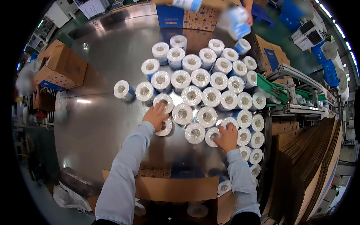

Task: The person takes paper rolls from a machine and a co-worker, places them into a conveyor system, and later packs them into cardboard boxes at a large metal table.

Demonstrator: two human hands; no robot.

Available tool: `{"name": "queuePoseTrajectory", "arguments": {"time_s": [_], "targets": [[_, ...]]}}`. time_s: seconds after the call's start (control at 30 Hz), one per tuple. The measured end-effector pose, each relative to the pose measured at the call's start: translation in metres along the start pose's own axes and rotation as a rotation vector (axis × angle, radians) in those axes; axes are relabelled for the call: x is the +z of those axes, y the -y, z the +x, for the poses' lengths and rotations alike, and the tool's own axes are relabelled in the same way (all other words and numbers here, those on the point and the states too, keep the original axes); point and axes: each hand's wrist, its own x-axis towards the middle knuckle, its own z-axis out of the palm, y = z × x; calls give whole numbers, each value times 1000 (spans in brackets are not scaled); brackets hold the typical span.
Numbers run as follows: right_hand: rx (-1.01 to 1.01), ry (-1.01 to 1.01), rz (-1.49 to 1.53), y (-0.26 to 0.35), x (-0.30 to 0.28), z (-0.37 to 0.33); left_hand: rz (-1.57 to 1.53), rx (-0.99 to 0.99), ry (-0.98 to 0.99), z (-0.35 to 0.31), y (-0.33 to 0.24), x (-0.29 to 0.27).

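Wrapped white paper rolls with blue sides stand on end in a wide cluster on the metal table. My left hand (155,117) grips two of them at the cluster's left edge: its fingers reach into the core of one paper roll (160,98), and its thumb side lies over the roll just nearer (165,130). On the right, my right hand (227,138) is closed over another pair, with fingertips at the cores of a near roll (211,141) and the roll behind it (226,120). An open carton (176,187) sits below my forearms, with some rolls inside.
A conveyor with green guides (277,92) meets the table (93,123) at right. Stacked flat cardboard (300,157) stands nearer on that side. Another carton (170,17) is at the far edge, where a co-worker's hand (248,11) holds blurred rolls. One more box (67,67) stands left.
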Motion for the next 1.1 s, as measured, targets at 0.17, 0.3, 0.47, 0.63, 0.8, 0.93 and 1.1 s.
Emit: {"name": "queuePoseTrajectory", "arguments": {"time_s": [0.17,0.3,0.47,0.63,0.8,0.93,1.1], "targets": [[-32,48,-76,0,20,20,62,-21,104,-11,-7,-16],[-81,30,-172,-34,47,-9,-147,-169,178,-42,-4,-43],[-75,88,56,-47,28,-35,-372,-894,-538,-121,105,-167],[-187,-360,129,35,-165,-44,-424,-963,-899,-325,198,-274],[-487,-826,-90,126,-277,-126,-1334,-541,-496,-357,-9,-287],[-462,-104,347,169,-305,-235,-1553,-277,-30,-356,-112,-218],[-1075,-54,180,191,-218,-291,-730,23,-32,-374,-162,-117]]}}
